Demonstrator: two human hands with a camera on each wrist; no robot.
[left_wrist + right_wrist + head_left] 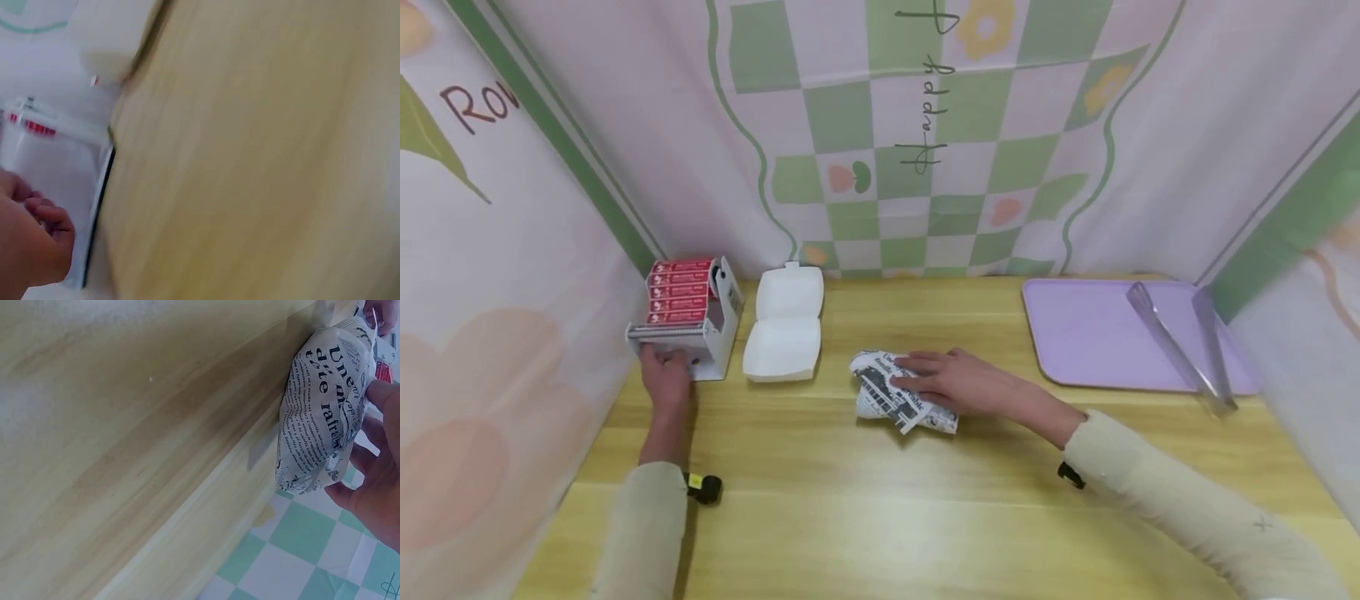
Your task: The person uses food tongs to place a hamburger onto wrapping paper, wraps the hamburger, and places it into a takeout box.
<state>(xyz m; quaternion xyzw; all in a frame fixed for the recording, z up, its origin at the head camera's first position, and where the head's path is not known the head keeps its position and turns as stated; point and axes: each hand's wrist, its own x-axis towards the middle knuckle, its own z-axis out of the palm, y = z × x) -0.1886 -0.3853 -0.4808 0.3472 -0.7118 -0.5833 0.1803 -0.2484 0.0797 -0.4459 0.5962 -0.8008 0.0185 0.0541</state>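
My left hand (666, 379) is at the front of a white label dispenser (715, 342), just under its metal cutting bar (673, 331). A roll of red printed labels (679, 292) sits in the dispenser. In the left wrist view that hand's fingers (56, 219) are curled close to the dispenser's white side (56, 162); I cannot tell whether they pinch a label end. My right hand (962, 383) rests with extended fingers on a parcel wrapped in newsprint-patterned paper (880, 387). In the right wrist view, thumb and fingers spread along the parcel's (325, 412) edge.
Between dispenser and parcel stands an open white clamshell box (784, 346), lid toward the back curtain. At the right lies a lilac tray (1075, 333) with metal tongs (1176, 346) across it. Patterned curtains (917, 142) enclose the wooden table (865, 517) at back and sides.
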